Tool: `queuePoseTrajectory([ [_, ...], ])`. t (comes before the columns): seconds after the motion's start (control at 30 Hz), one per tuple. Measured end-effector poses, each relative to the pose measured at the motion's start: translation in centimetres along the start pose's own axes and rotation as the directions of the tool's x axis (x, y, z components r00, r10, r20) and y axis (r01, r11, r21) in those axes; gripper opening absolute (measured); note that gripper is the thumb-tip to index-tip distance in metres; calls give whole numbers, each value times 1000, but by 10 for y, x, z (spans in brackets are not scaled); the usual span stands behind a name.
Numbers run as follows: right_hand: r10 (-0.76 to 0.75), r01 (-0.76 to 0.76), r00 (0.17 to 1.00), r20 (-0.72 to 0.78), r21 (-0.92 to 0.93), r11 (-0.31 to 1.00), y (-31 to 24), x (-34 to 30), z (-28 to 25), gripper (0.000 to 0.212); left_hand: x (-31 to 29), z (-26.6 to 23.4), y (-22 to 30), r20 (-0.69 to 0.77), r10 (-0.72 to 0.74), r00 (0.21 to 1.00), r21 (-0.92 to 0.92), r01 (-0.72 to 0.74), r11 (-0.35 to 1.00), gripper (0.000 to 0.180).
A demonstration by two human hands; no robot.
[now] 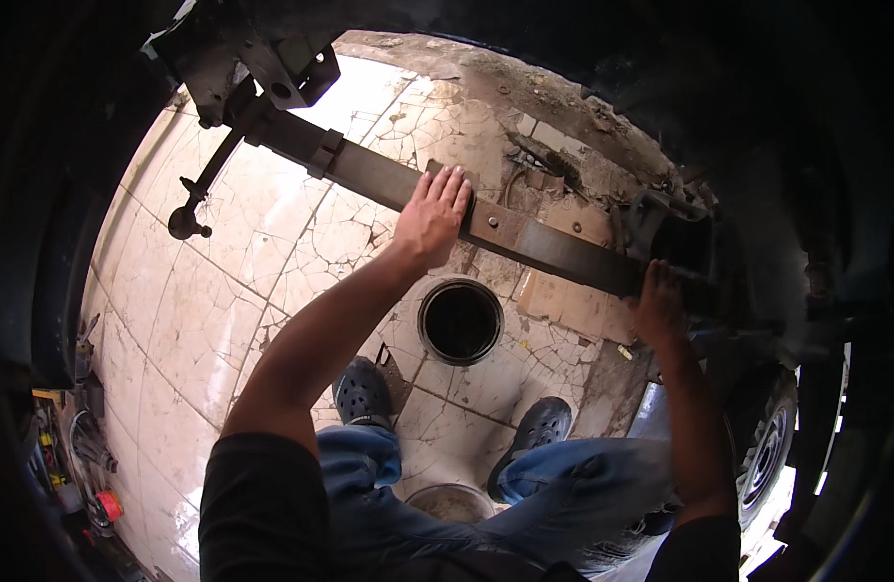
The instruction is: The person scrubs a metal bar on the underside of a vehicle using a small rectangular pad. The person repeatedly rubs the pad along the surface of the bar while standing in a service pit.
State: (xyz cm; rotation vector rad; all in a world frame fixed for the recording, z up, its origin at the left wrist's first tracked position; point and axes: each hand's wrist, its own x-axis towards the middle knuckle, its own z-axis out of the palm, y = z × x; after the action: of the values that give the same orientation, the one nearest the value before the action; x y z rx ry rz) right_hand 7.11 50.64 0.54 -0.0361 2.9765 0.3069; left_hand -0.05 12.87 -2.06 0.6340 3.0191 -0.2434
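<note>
A long, slightly bowed steel leaf spring runs across in front of me, from upper left to lower right. Across its middle lies my left hand, palm down with the fingers stretched out over the metal; the thumb is hidden. Just right of those fingers a plate with a bolt head sits on the spring. A clamp band wraps it farther left. At the spring's shadowed right end, my right hand appears curled round the edge, its fingers on top.
A dark round open container stands on the cracked tile floor below the spring. A rod with a ball-shaped end hangs at the left. Flattened cardboard lies under the spring. A wheel is at the right, tools at the left.
</note>
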Motion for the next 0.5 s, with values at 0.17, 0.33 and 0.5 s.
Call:
queuePoseTrajectory([
  [0.17, -11, 10, 998, -62, -20, 1000, 18, 1, 15, 89, -15, 3, 22, 0, 137, 991, -133, -136, 982, 84],
  [0.33, -26, 26, 999, -25, 21, 999, 3, -2, 3, 86, -12, 15, -4, -24, 17, 1000, 5, -16, 1000, 82],
  [0.5, -24, 23, 998, -60, -16, 1000, 14, -2, 11, 87, -5, 5, 7, 23, 108, 994, -11, -108, 994, 77],
])
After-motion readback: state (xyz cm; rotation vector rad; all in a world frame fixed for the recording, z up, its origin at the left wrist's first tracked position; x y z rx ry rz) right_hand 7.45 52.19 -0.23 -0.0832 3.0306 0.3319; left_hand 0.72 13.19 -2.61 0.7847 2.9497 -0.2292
